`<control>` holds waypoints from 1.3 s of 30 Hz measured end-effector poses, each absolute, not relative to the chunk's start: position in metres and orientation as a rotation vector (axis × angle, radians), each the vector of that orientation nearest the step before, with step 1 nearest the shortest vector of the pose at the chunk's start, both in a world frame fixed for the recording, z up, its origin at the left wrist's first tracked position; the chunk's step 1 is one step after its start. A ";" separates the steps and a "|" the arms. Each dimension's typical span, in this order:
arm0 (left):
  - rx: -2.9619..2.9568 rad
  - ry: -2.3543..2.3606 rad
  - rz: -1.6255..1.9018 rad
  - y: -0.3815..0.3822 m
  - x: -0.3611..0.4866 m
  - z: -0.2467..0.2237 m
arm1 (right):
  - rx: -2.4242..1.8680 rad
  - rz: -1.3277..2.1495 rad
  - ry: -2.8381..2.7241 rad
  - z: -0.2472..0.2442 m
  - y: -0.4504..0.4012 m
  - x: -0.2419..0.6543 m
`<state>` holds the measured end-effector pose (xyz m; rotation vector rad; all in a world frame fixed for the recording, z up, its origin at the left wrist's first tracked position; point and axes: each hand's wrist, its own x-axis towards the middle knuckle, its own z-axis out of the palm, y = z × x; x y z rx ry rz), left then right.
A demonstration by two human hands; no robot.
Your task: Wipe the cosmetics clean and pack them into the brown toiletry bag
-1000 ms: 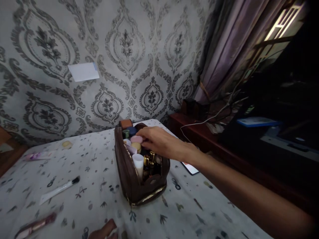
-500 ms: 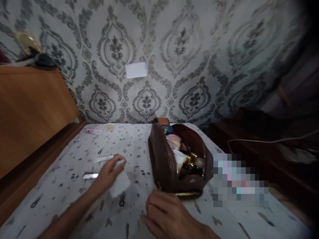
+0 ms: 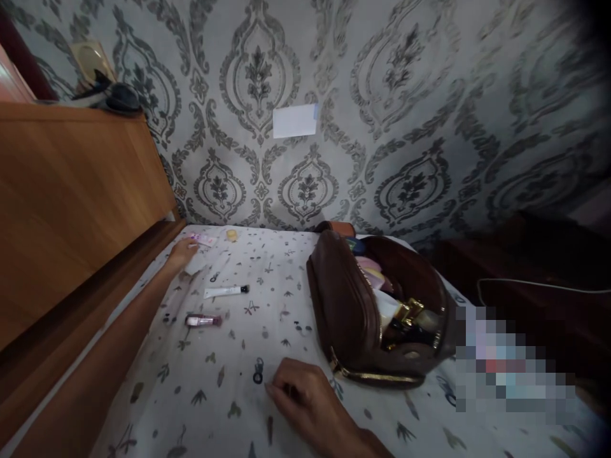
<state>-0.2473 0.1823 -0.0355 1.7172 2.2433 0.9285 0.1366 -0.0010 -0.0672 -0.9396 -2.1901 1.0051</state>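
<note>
My left hand (image 3: 182, 252) reaches to the far left of the patterned sheet (image 3: 281, 346), its fingers closed beside a pink-and-white tube (image 3: 203, 240). A white tissue-like piece (image 3: 193, 268) shows just under that hand, apparently held in it. Nearer to me lie a white tube with a black cap (image 3: 226, 291) and a small pinkish cosmetic tube (image 3: 203, 320). My right hand (image 3: 310, 397) rests on the sheet, loosely curled, with nothing visible inside. Just beyond it stands an unzipped brown cosmetic bag (image 3: 346, 305), holding a white tube, gold-coloured pieces and pink and yellow items.
A small yellowish round item (image 3: 231, 235) lies near the wall. On the left, a wooden cabinet (image 3: 86, 210) borders the sheet, with dark items on top. A blurred-out patch (image 3: 515, 362) and a white cable (image 3: 539, 284) are at right.
My left hand has moved forward and left with the white piece, from beside the two nearer tubes to the pink-and-white tube. My right hand stays near the bag. The view has shifted left.
</note>
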 end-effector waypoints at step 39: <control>2.300 1.468 0.769 0.021 -0.034 -0.009 | -0.887 0.791 -1.768 -0.083 -0.005 0.142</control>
